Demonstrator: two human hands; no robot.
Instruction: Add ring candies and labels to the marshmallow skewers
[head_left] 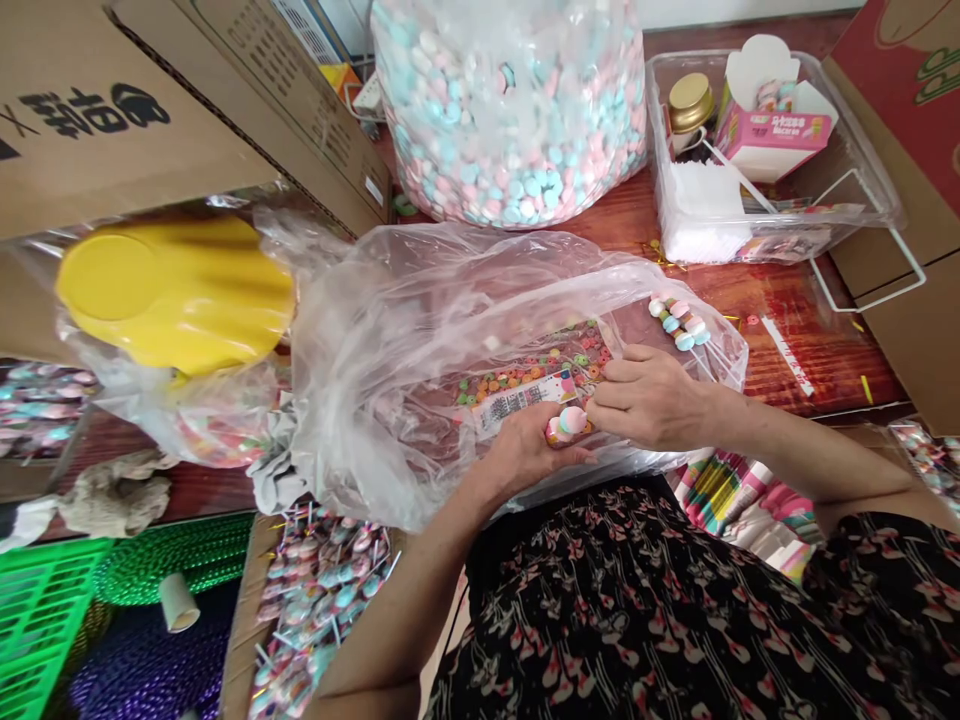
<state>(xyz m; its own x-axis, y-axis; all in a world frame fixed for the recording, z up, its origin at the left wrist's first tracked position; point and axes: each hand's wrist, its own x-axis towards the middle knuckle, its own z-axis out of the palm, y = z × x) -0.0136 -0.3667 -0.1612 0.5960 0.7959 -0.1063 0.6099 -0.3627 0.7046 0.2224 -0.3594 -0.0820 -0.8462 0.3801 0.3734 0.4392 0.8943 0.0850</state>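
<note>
My left hand [525, 445] is closed around a short candy skewer [568, 424] with pink, white and pale blue round pieces. Pressed close beside it, my right hand [649, 398] has its fingers curled in a pinch. Whatever lies between those fingertips is hidden. Both hands are over a spread clear plastic bag [420, 290]. Beneath the hands, red, orange and green ring candies [517, 375] lie by a printed label [523, 402]. Several candy skewers [679, 322] with white sticks lie together on the plastic, beyond my right hand.
A big clear bag of pink and blue candies [517, 150] stands at the back. To its right is a clear plastic bin [780, 235] holding a pink box [780, 130]. A yellow tub [180, 290] and cardboard boxes [247, 100] flank the left. Wrapped skewers [330, 590] fill a box below.
</note>
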